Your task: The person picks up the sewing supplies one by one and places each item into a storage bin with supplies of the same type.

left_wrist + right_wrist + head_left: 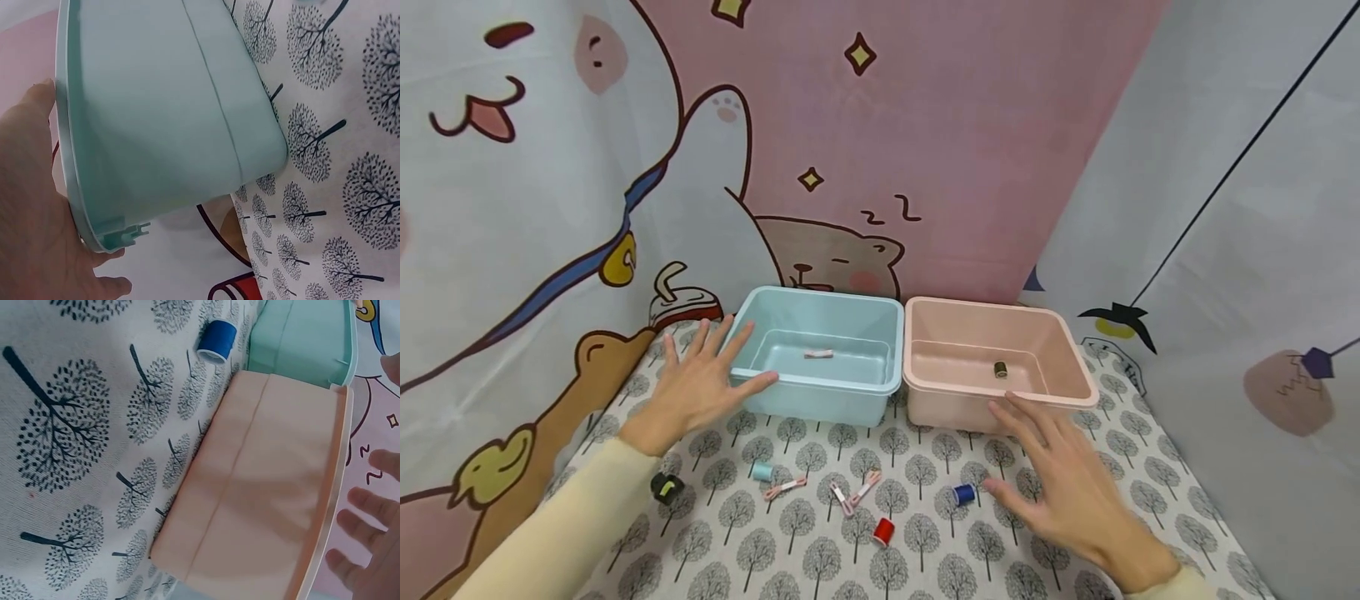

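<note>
My left hand [696,387] is spread over the front left corner of a light blue bin [816,402]; its fingers are straight and hold nothing. A pink clothespin [818,354] lies inside that bin. Near the front rim of a pink bin [955,407], my right hand [1060,479] hovers with fingers extended, grasping nothing. Inside the pink bin is a dark green thread spool [1000,369]. A blue thread spool [963,495] lies on the cloth left of the right hand. In the right wrist view the fingertips [359,525] appear apart from the pink rim.
On the tree-print cloth [820,567] lie a red thread spool [883,532], a light blue spool [762,472] and pink clothespins [786,488]. A small black object [666,487] with a yellow-green patch sits by the left sleeve. Printed curtains [955,150] stand behind the bins and at both sides.
</note>
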`<state>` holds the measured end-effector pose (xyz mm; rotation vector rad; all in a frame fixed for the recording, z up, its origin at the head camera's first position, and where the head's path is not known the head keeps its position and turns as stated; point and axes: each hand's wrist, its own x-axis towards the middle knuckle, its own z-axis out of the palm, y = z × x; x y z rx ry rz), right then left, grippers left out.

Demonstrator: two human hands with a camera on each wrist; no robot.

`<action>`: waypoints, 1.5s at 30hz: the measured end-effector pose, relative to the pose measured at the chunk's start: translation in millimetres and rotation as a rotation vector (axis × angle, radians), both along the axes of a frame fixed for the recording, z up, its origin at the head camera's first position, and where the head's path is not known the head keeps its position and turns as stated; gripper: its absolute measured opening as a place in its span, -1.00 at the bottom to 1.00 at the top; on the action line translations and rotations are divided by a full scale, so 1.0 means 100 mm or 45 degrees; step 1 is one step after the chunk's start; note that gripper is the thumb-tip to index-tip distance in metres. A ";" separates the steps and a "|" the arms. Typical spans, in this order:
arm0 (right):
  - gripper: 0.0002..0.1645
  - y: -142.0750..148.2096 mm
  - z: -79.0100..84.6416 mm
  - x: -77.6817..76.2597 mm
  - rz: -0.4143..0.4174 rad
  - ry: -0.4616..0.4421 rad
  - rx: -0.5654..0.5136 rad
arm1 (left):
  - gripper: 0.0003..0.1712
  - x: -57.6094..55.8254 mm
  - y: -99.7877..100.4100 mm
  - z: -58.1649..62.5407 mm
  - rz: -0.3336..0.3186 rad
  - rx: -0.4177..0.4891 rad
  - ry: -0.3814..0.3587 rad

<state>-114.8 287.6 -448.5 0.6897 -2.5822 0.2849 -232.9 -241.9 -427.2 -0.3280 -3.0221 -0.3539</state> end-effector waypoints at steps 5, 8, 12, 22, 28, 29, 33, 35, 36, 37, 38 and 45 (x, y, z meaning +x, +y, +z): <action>0.25 -0.01 -0.05 0.01 0.062 0.032 0.009 | 0.35 -0.04 -0.03 -0.01 -0.006 -0.006 -0.022; 0.22 0.00 -0.09 0.00 0.087 0.020 0.017 | 0.41 -0.05 -0.04 -0.02 -0.009 -0.005 -0.027; 0.15 0.01 -0.11 -0.02 0.147 0.026 0.023 | 0.46 -0.06 -0.02 -0.02 -0.009 -0.002 -0.032; 0.11 0.02 -0.16 -0.10 0.233 -0.045 0.053 | 0.49 -0.07 0.01 -0.01 0.000 0.005 -0.034; 0.12 0.00 -0.22 -0.16 0.282 -0.108 0.082 | 0.48 -0.05 0.00 0.00 0.011 -0.010 -0.036; 0.12 0.00 -0.23 -0.16 0.283 -0.128 0.086 | 0.48 -0.05 0.00 0.00 0.011 -0.007 -0.038; 0.10 0.00 -0.28 -0.17 0.265 -0.221 0.100 | 0.48 -0.05 0.01 -0.01 0.017 -0.008 -0.029; 0.06 -0.01 -0.29 -0.18 0.257 -0.266 0.111 | 0.49 -0.04 0.01 -0.02 0.025 -0.012 -0.017; 0.04 -0.01 -0.30 -0.19 0.254 -0.285 0.114 | 0.49 -0.04 0.01 -0.02 0.030 -0.015 -0.012; 0.00 -0.01 -0.31 -0.19 0.255 -0.304 0.115 | 0.49 -0.03 0.02 -0.03 0.034 -0.016 -0.006; -0.03 -0.01 -0.32 -0.20 0.253 -0.318 0.119 | 0.50 -0.03 0.03 -0.03 0.040 -0.019 0.000; -0.18 -0.03 -0.36 -0.23 0.271 -0.412 0.146 | 0.49 -0.02 0.07 -0.03 0.047 -0.018 0.014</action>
